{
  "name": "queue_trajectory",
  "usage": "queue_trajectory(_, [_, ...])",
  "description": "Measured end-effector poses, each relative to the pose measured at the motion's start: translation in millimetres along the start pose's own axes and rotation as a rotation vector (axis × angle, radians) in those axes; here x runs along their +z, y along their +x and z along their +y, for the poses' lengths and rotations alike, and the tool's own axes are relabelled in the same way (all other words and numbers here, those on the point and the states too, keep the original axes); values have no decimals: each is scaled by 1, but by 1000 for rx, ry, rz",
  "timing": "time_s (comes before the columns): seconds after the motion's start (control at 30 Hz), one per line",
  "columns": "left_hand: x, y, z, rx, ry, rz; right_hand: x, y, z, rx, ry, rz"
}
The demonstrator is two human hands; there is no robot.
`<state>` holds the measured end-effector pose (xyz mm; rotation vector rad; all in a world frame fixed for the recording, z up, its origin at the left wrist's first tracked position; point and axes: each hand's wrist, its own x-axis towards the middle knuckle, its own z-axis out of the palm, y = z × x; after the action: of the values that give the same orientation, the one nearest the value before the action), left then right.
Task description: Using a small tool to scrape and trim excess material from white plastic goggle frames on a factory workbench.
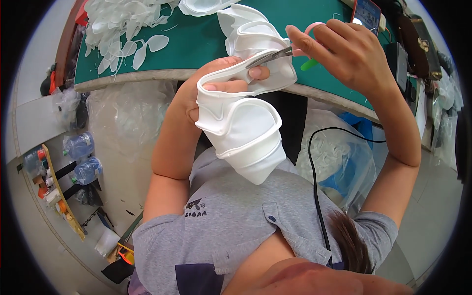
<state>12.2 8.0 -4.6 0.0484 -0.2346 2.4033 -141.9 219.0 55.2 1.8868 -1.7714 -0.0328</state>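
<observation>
Head view, and a fair bit of it was tough to read: the fisheye went black in the corners, the phone [366, 17] at the upper right was cut off by the top edge, and so was the heap of filmy white cutouts [120, 22] at the upper left. The left hand [200, 73] was partly covered by the white moulded piece [246, 125], so I couldn't trace every finger. I also couldn't tell if the green bit just under the scissors' pink loop was part of their handle, or how far apart the blades stood. As for edges, the pale front rim of the green table [194, 44] curved across the upper half, and a stretch of green top lay between the heap and the piece. The piece itself was up in the centre of the frame, its far end over the table and its pointed near end hanging past the rim, in front of the grey shirt [236, 231]. A black cable [315, 182] looped down right of centre, near a clear bag [334, 152], well apart from both hands. Left fingers were curled around the piece, pinching its raised edge, with one fingertip poking out beside the blades. Right hand [346, 51], upper right, had its fingers bent around the handles of the scissors [275, 55], whose blades lay against the edge of the piece.
</observation>
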Motion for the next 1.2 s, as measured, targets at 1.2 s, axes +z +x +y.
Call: queue_trajectory(1.2, [7, 0, -8, 164, 95, 165, 13, 2, -17, 23, -99, 98])
